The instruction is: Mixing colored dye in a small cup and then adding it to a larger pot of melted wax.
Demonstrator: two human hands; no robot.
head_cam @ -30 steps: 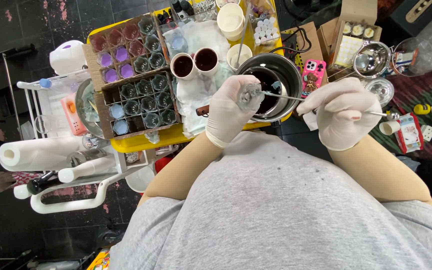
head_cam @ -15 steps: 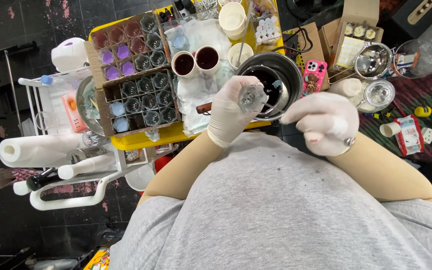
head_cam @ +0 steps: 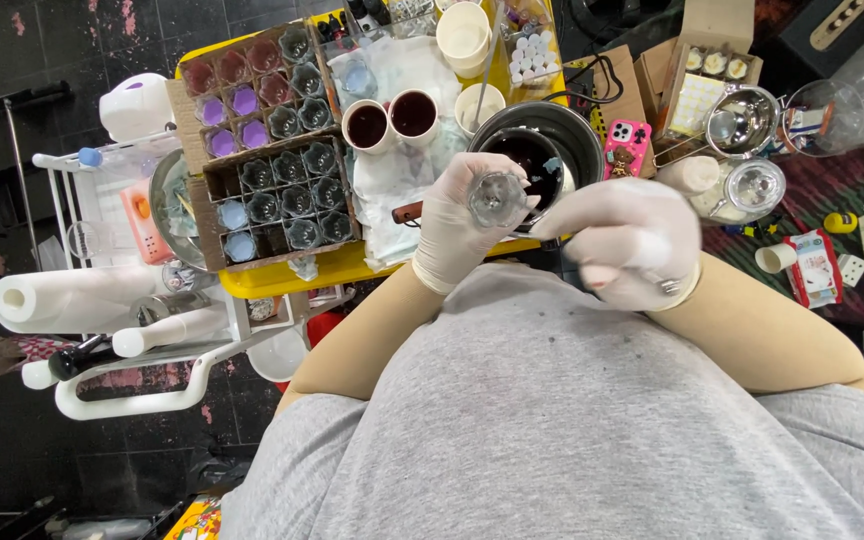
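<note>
Overhead, looking down on a yellow table (head_cam: 282, 275) in the upper centre of the frame, crowded edge to edge. Dark tiled floor (head_cam: 12, 40) at left, patchy with pink marks. Cardboard trays (head_cam: 272, 195) of small faceted glass cups at upper left, a few filled with purple or pale blue. Two white cups of dark red liquid (head_cam: 390, 120) beside them, then a dark pot (head_cam: 542, 150) holding dark liquid. Pink phone case (head_cam: 627, 148) just right of the pot. Paper towel roll (head_cam: 72, 298) on a white rack at left. Glass jars and a metal bowl (head_cam: 742, 120) at upper right over a patterned rug.

Left hand (head_cam: 462, 225), in a pale glove, curled tight around a small clear glass cup (head_cam: 497, 198), held just in front of the pot. Right hand (head_cam: 632, 245), also gloved, fingers folded inward near the pot's right edge; whether anything sits inside that fist cannot be told.

Lower half of the frame filled by a grey shirt (head_cam: 572, 420), hiding the table's near edge. Brown handle (head_cam: 407, 212) poking out behind the left hand, rest hidden.
</note>
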